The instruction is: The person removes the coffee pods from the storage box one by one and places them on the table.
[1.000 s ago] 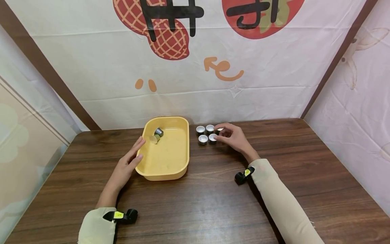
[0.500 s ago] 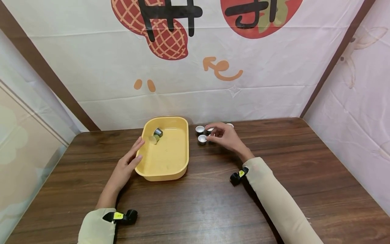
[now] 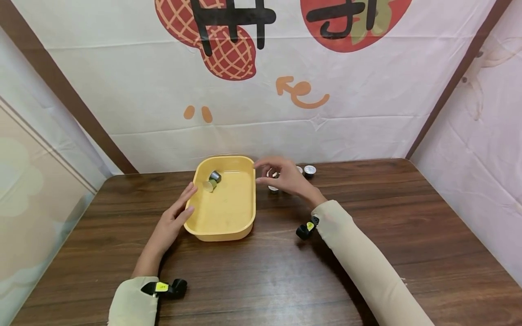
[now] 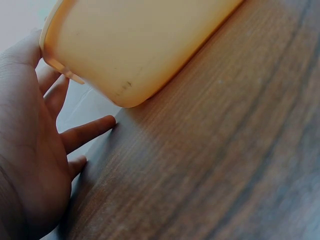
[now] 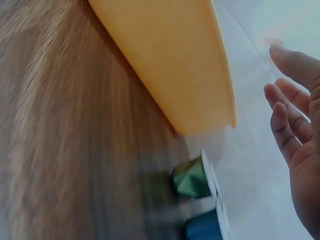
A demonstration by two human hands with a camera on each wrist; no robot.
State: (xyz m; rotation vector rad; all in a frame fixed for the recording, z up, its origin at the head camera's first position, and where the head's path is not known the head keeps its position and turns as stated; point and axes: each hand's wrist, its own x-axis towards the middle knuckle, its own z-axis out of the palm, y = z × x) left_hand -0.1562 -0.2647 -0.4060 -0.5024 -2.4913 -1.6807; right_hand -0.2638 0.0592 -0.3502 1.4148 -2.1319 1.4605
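My left hand [image 3: 169, 224] lies along the left rim of a yellow plastic tray [image 3: 228, 215], its extended fingers touching the edge. In the tray sit a dark blue-grey coffee capsule [image 3: 216, 176] and a green coffee capsule [image 3: 210, 185] tipped on its side. My right hand [image 3: 287, 176] hovers at the tray's right rim, thumb and index finger curved and apart, with nothing seen between them. Beneath it are silver-lidded capsules, partly hidden by the hand. The right wrist view shows a green capsule [image 5: 191, 177] and a blue capsule [image 5: 205, 226] standing beside the tray, lids up.
A silver-lidded capsule [image 3: 310, 170] stands just right of the right hand, near the back edge of the brown wooden table [image 3: 253, 280]. Behind the table hangs a white printed cloth [image 3: 163, 90]. Each wrist carries a small black camera.
My right hand has moved left across the capsules to the tray's right rim, uncovering capsules on its right side. The left hand and the tray keep their places.
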